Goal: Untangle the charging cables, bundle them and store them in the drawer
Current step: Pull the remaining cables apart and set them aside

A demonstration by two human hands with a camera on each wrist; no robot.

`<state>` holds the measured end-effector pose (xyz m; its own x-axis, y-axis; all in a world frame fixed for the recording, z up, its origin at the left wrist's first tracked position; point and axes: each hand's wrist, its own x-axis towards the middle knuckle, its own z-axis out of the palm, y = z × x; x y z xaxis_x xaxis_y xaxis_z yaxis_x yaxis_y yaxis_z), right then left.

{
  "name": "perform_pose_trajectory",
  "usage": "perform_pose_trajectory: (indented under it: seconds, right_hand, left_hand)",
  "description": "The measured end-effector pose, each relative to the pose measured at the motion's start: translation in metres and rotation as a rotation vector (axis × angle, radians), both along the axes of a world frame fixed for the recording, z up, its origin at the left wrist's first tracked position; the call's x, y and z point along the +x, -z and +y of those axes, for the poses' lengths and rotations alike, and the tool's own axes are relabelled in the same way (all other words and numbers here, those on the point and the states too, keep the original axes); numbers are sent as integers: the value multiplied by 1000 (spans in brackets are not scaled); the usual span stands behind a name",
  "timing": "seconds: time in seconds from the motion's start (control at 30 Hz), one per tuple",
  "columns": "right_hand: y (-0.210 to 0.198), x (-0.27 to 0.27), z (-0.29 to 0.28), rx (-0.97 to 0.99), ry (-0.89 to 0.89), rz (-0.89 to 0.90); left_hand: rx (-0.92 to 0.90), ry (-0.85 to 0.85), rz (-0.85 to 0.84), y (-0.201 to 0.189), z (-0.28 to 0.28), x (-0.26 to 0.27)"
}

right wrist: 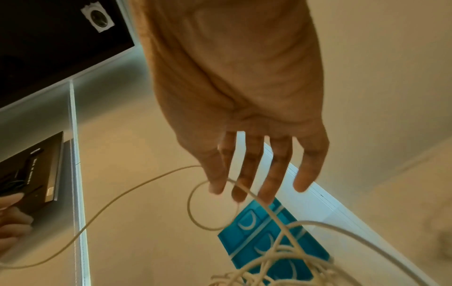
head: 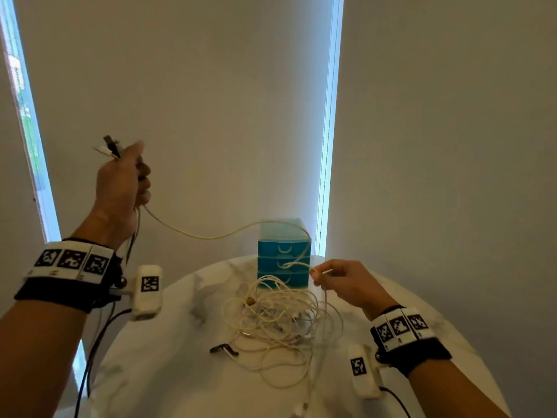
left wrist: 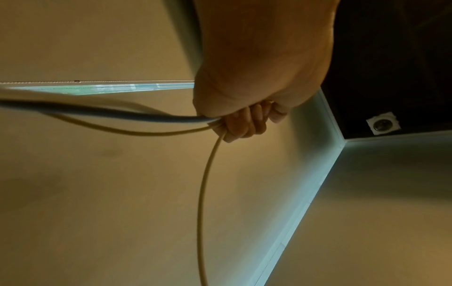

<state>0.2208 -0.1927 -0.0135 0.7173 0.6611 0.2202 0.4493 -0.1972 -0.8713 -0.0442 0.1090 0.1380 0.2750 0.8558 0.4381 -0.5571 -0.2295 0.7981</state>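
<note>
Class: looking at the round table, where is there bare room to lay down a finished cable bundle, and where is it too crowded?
Bare marble shows on the table at its left, between the cable tangle and the left rim, and at the right rim beyond the right hand. The centre is crowded: the tangle spreads in front of the blue drawer unit, with a dark connector at its near-left edge.

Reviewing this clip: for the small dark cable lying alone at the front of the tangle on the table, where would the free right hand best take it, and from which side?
Probably the dark cable at its raised, bent end, pinched from above and from the near side. That end sits clear of the white cable tangle on the table, so fingers avoid the loops. The right hand has a white strand at its fingertips; the left hand has a grip on cable ends.
</note>
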Motion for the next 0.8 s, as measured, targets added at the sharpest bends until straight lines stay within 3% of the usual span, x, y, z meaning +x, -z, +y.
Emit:
perform_pose_trajectory:
  seconds: [0.2,0.37,0.47,0.6,0.67,0.8]
  right_hand:
    - [-44,-3,-5,427,235,-153]
    - [-81,-7,-11,673,347,-191]
    - [-89,-6,-7,823,403,-102]
    - [-94,-5,8,1102,322,255]
    - [-99,-5,18,1102,300,343]
    - [-95,-7,49,923,335,294]
  left_hand:
    - [232,-50,233,6,-23,11]
    - [255,-92,298,7,-29,14]
    - [219,-154,288,3,-27,5]
    - [244,-210,286,-3,-17,-12]
    - [240,-223,285,-3,-10,-23]
    - [172,-312,255,-8,6,-53]
